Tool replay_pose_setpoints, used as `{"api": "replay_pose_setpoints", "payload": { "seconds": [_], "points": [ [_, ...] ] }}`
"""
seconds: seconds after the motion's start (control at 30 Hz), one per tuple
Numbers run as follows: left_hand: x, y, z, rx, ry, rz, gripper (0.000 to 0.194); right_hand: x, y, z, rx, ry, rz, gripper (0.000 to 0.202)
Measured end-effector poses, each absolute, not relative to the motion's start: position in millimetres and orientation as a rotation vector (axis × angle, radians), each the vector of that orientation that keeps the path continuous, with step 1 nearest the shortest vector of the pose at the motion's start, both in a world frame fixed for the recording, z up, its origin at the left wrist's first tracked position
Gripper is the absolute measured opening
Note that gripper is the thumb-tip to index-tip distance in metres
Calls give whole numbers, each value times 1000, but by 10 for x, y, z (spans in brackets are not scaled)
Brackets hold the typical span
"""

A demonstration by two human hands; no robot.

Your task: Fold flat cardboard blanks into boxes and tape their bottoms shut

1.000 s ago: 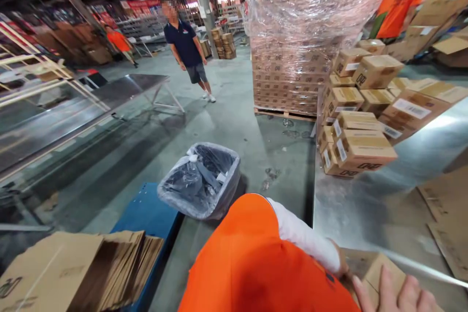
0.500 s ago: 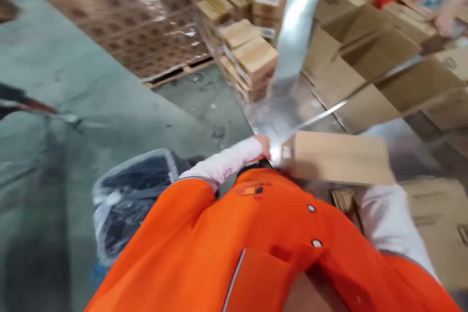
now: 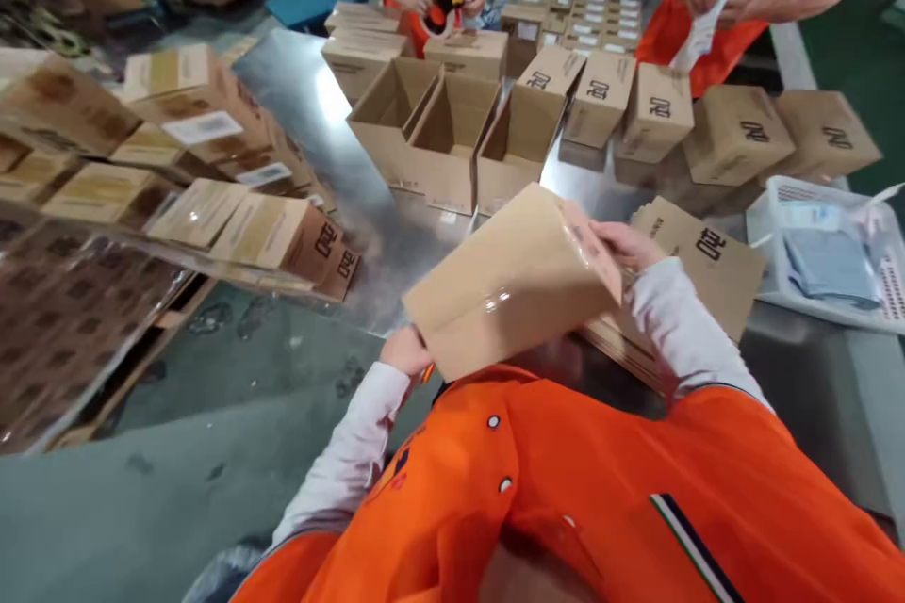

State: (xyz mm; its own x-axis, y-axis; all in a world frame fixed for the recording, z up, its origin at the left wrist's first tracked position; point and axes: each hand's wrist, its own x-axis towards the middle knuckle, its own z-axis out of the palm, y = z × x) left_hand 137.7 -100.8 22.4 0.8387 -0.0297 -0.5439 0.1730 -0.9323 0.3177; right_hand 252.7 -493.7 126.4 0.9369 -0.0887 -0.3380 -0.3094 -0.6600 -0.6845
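A cardboard box (image 3: pixel 513 287) is held tilted in front of my chest, with a strip of shiny clear tape on its near side. At its lower left corner, my left hand (image 3: pixel 408 353) is closed on the edge, its fingers partly hidden behind the cardboard. My right hand (image 3: pixel 626 247) grips the right end of the same box. Beneath and to the right lies a stack of flattened cartons (image 3: pixel 707 250) on the metal table (image 3: pixel 374 236). Beyond the held box stand open-topped boxes (image 3: pixel 452 137).
Closed boxes (image 3: pixel 657 113) stand in a row at the back right. A white basket (image 3: pixel 770 236) holds light blue packets at the right. Taped boxes (image 3: pixel 261 231) are piled at the left table edge. Across the table are two co-workers, one with a tape dispenser (image 3: pixel 444 5).
My view has swung toward the table and the co-workers. The box has turned and tilted up, and my right hand, hidden before, now shows at its right end.
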Motion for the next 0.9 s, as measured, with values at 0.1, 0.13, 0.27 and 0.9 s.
{"api": "replay_pose_setpoints", "payload": {
  "seconds": [0.1,0.13,0.27,0.9],
  "points": [
    [1470,-1044,201,2599,161,-753,53,2675,-5549,1796,-2215,203,158,55],
    [1495,-1063,193,2577,165,-744,52,2711,-5695,1963,-2292,129,51,60],
    [1596,-1140,171,2508,187,-735,48,3158,-5721,2169,-2865,-286,-271,71],
    [2297,-1234,-108,2665,-103,-1044,46,3937,-5037,764,-2674,140,-262,46]
  ]
}}
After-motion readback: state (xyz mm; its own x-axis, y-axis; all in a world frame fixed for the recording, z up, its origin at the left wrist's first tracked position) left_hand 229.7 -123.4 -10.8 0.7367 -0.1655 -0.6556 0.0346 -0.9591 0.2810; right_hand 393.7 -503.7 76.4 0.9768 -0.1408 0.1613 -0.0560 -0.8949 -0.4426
